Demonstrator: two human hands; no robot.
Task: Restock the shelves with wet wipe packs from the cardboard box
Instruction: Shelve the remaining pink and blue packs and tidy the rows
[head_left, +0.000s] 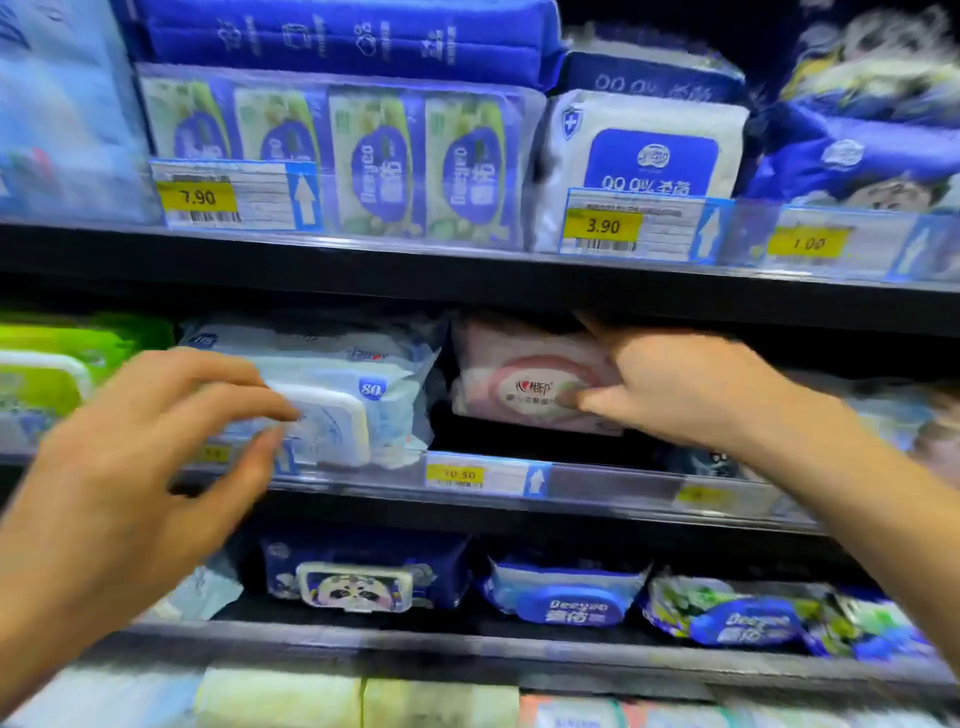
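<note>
A pink wet wipe pack hangs inside the middle shelf, lifted off its floor. My right hand grips the pack's right end, thumb on its front label. To its left lies a stack of pale blue wipe packs with white lids. My left hand hovers in front of that stack, fingers spread and loosely bent, fingertips near the white lid; whether they touch is unclear. The cardboard box is out of view.
The top shelf carries green-blue and white wipe packs behind price tags. Blue packs lie on the lower shelf. Green packs sit at the far left of the middle shelf. A dark gap shows under the pink pack.
</note>
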